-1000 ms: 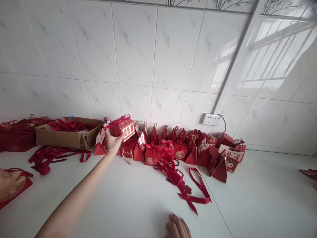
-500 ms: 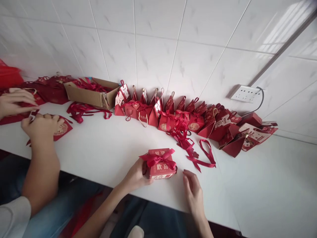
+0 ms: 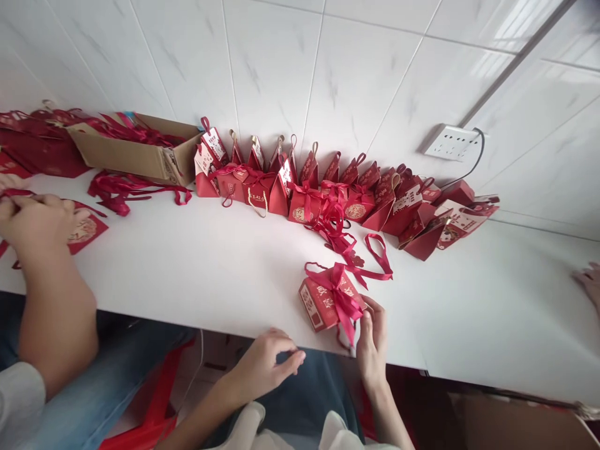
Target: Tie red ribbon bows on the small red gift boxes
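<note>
A red gift box (image 3: 323,300) tied with a red ribbon bow lies tilted near the front edge of the white table (image 3: 210,275). My right hand (image 3: 372,340) grips the box's right side, fingers pinched on the ribbon end. My left hand (image 3: 265,365) hovers off the table's front edge, away from the box, with its fingers curled and nothing visible in them. Loose red ribbon (image 3: 360,259) trails on the table just behind the box.
A row of red gift boxes (image 3: 347,194) lines the tiled wall. A cardboard box (image 3: 135,153) of ribbons stands at the back left. A co-worker's hands (image 3: 32,215) handle a flat red card at far left. Another person's fingers (image 3: 589,281) show at the right edge. A wall socket (image 3: 447,142) sits above.
The box went from my left hand at the back row to the table's front edge. My left hand let go and dropped below the edge; my right hand took the box's right side.
</note>
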A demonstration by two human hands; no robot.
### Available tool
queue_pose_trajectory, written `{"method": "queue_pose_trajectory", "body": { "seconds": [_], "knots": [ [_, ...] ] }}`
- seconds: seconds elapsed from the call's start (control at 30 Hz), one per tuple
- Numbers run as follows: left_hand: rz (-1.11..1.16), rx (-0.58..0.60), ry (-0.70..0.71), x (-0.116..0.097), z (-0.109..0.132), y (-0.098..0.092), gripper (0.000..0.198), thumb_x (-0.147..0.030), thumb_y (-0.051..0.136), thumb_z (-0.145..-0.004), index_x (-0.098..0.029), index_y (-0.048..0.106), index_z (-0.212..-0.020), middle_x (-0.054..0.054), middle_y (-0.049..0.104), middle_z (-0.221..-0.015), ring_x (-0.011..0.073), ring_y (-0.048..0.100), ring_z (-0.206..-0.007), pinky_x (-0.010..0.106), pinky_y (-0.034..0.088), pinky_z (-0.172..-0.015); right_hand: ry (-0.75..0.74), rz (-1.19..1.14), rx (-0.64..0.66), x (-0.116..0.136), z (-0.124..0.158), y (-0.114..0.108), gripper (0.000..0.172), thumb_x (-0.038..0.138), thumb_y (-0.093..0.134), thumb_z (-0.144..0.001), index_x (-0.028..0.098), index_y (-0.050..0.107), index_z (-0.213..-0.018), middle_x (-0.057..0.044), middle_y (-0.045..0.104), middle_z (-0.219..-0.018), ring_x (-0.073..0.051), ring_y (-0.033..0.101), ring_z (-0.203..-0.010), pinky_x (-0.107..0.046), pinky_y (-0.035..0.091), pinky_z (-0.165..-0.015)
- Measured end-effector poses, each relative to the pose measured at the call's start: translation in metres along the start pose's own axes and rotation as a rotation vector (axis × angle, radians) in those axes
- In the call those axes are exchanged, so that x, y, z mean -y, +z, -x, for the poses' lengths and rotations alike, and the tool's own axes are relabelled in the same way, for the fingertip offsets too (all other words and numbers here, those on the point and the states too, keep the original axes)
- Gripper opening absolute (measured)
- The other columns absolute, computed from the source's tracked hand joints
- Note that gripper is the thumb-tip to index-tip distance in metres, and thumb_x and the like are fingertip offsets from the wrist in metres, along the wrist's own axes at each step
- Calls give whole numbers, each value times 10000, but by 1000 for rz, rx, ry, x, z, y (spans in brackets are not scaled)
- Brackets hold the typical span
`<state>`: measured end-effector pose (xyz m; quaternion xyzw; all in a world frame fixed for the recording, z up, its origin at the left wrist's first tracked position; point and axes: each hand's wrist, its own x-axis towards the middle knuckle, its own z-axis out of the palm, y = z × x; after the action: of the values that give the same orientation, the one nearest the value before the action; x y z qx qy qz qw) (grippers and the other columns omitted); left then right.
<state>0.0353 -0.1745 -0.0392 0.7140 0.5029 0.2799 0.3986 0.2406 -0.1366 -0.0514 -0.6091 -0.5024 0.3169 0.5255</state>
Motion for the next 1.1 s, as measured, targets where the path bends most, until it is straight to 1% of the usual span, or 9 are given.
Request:
{"method": "queue_pose_trajectory", "body": {
  "seconds": [0.07, 0.17, 0.23, 0.33, 0.47, 0.53, 0.63, 0.77, 1.1],
  "knots": [
    [74, -55, -25, -3, -3, -10, 345, -305, 447, -899, -199, 595, -605, 10, 660, -658, 144, 633, -671, 267, 504, -695, 37, 15, -52, 0, -4, -7, 447, 559, 401, -895, 183, 513, -1109, -126, 565, -1144, -250, 567, -1013, -419, 462, -850],
    [43, -296, 2, 0, -22, -19, 214, -336, 456, -890, -203, 623, -907, 45, 670, -910, 165, 638, -859, 280, 514, -785, 34, 35, -80, 0, -9, -17, 441, 560, 403, -891, 181, 520, -1082, -128, 569, -1150, -250, 575, -1004, -429, 444, -869],
    [26, -386, 46, 3, -42, -23, 286, -351, 471, -879, -220, 561, -1116, 78, 606, -1150, 195, 586, -1070, 308, 497, -889, 18, 66, -74, 2, -9, -23, 445, 566, 402, -887, 178, 524, -1066, -120, 584, -1087, -245, 581, -958, -418, 447, -843],
    [84, -336, 76, 0, -73, -25, 361, -368, 439, -888, -235, 503, -1217, 84, 492, -1341, 217, 466, -1258, 327, 451, -989, 6, 169, -44, 12, -3, -28, 438, 599, 387, -879, 185, 527, -900, -56, 576, -826, -194, 551, -738, -328, 452, -669],
    [151, -146, 19, -10, -92, -26, 274, -401, 427, -888, -209, 580, -1008, 60, 631, -1060, 197, 594, -1014, 302, 496, -867, 43, 267, 218, 28, 8, -27, 479, 625, 377, -877, 201, 446, -664, 16, 447, -576, -130, 383, -527, -254, 343, -498],
    [120, -154, -18, -12, -89, -26, 214, -402, 479, -860, -206, 556, -896, 25, 623, -879, 172, 599, -843, 277, 500, -765, 67, 253, 280, 32, 11, -24, 483, 627, 410, -864, 201, 426, -638, 13, 452, -578, -129, 389, -547, -241, 330, -492],
    [55, -210, -14, -15, -76, -26, 225, -394, 495, -846, -205, 465, -729, -13, 523, -720, 136, 534, -688, 242, 460, -660, 83, 199, 262, 33, 8, -20, 468, 607, 451, -856, 195, 415, -636, 20, 446, -582, -118, 383, -557, -227, 326, -499],
    [25, -237, 69, -23, -52, -27, 260, -349, 451, -874, -204, 431, -660, -5, 457, -715, 129, 496, -666, 235, 438, -640, 58, 154, 281, 34, -2, -14, 426, 555, 476, -865, 191, 409, -653, 42, 393, -576, -98, 330, -540, -214, 310, -490],
    [49, 59, 44, -45, -20, -46, 274, -341, 463, -885, -213, 569, -666, 14, 565, -738, 138, 531, -686, 246, 458, -644, 34, 163, 333, 45, -12, -10, 400, 517, 413, -909, 197, 422, -668, 30, 408, -601, -102, 344, -537, -213, 311, -466]
  ]
}}
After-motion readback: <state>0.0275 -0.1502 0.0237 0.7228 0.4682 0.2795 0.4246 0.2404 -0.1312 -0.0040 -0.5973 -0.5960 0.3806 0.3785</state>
